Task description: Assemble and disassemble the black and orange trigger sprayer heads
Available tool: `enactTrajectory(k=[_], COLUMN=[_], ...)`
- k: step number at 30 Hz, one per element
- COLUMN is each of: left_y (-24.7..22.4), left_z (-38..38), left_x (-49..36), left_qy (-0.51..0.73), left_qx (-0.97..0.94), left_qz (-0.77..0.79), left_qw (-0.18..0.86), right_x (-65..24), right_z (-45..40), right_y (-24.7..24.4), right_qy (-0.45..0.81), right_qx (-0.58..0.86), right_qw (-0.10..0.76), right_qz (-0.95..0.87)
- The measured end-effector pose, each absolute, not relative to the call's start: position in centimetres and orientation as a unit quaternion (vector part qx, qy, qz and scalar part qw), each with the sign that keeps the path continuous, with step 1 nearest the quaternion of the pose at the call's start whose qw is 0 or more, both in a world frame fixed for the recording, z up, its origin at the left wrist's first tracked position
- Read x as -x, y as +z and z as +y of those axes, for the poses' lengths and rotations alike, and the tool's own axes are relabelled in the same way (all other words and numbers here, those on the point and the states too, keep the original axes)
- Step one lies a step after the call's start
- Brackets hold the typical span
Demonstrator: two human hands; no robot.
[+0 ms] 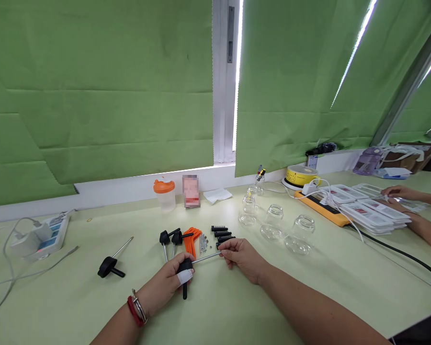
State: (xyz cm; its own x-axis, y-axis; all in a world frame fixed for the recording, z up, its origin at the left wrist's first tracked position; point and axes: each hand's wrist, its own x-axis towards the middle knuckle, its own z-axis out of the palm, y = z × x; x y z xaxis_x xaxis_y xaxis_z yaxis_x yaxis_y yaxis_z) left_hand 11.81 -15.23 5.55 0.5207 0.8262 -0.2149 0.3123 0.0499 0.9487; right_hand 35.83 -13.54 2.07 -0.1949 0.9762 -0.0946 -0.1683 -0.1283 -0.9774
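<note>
My left hand (170,282) is closed round a black knob-like cap (185,266) with a short black handle pointing towards me. A thin metal rod (206,258) sticks out of this cap to the right. At its far end, the fingers of my right hand (239,255) are pinched together; whether a small part is also between them is hidden. Beyond my hands lie two similar black caps with rods (170,238), orange flat pieces (191,242), several metal pins (203,243) and several black ridged pieces (221,234). Another black cap with a rod (108,267) lies to the left.
Several glass jars (303,232) stand at the right. Behind are an orange-lidded cup (164,194) and a small box (191,191). A power strip with cables (53,235) lies left. Another person's hands (398,203) are at white flat packs (368,215) far right, beside an orange-and-black power strip (323,209).
</note>
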Motion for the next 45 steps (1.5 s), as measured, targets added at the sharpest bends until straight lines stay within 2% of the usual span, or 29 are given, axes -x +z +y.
enactTrajectory(k=[7,45], left_y=[5.40,5.30], left_z=[-15.17,-15.11], left_x=[-11.75,-11.68], left_qy=[0.212,0.220], left_qx=[-0.675,-0.670], left_qz=[0.438,0.422], left_qw=[0.555,0.570], right_x=[-35.69,-35.29], right_z=[-13.44,-13.41], right_y=[1.86,1.61], right_qy=[0.602,0.538], right_qx=[0.448,0.503], right_qw=[0.464,0.382], right_qz=[-0.470,-0.558])
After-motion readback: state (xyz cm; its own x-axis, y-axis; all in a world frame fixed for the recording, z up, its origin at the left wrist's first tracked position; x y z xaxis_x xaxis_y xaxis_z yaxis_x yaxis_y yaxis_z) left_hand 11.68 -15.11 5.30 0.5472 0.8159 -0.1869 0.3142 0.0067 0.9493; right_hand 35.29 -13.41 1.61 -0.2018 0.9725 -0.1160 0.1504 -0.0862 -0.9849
